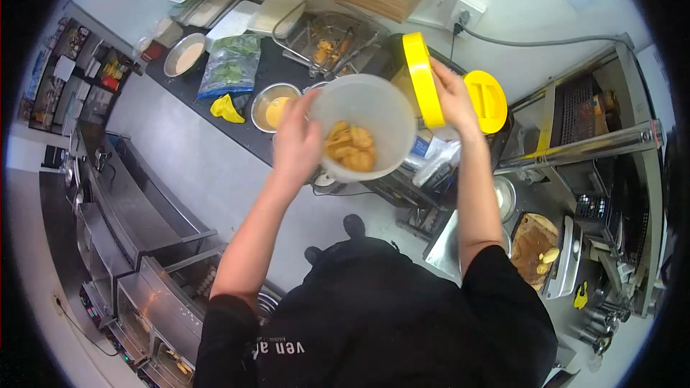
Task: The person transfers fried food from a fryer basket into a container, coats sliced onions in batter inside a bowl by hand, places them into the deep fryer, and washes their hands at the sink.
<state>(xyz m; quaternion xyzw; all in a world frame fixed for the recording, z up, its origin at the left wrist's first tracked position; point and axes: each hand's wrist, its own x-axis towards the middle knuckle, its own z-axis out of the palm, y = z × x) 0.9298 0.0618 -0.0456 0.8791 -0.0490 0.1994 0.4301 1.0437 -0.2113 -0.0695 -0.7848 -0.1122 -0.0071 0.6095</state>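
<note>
My left hand point(296, 140), slightly blurred, is closed on the left side of a translucent plastic tub point(384, 118) held up in front of me. Golden-brown fried pieces point(351, 146) lie in the bottom of the tub, which is tilted toward the camera. Just to the right, my right hand point(453, 97) grips a plastic jar with a yellow lid point(422, 79), tipped on its side beside the tub's rim. What the jar holds cannot be made out. A second yellow-lidded jar point(486, 102) stands behind my right wrist.
The dark counter holds a fryer basket point(320, 32) with fried bits, a metal bowl of yellow liquid point(264, 109), a bag of greens point(231, 65), a yellow cloth-like item point(228, 108) and a bowl of pale powder point(176, 55). A wooden board point(528, 244) lies lower right.
</note>
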